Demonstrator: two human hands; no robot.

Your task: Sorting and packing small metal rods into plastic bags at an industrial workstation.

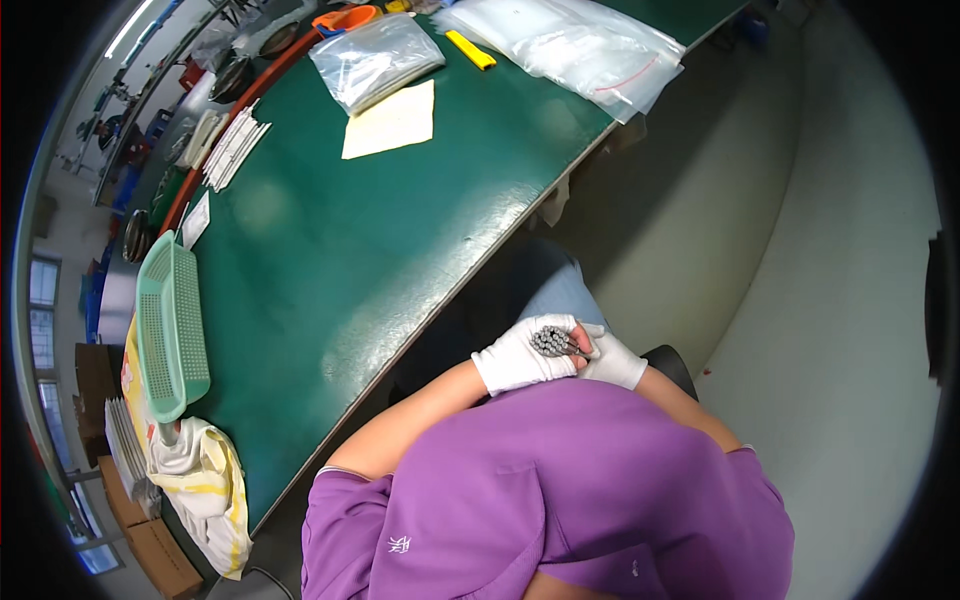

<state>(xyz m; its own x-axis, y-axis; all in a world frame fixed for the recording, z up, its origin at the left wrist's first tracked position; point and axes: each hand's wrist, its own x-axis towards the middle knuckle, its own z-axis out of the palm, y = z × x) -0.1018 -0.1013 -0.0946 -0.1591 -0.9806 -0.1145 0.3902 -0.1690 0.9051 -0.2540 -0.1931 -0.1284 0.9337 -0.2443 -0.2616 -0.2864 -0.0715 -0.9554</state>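
Observation:
A bundle of thin grey metal rods (pixel 549 342) is held in front of my body, its round ends facing up. My left hand (pixel 520 362), in a white glove, is closed around the bundle. Close against its right side is my right hand (pixel 616 362), also in a white glove, with its fingers bent in. Bare fingertips show between the two hands beside the rods. What my right fingers pinch, if anything, is too small to make out. Both hands are over my lap, off the table's edge.
The green table (pixel 300 270) runs diagonally on the left. On it are a light green plastic basket (pixel 172 330), a white-and-yellow cloth (pixel 205 490), a yellow paper sheet (pixel 392 122), clear plastic bags (pixel 375 60), a yellow cutter (pixel 470 50) and a large plastic bag pile (pixel 570 45). Cardboard boxes (pixel 160 555) stand lower left.

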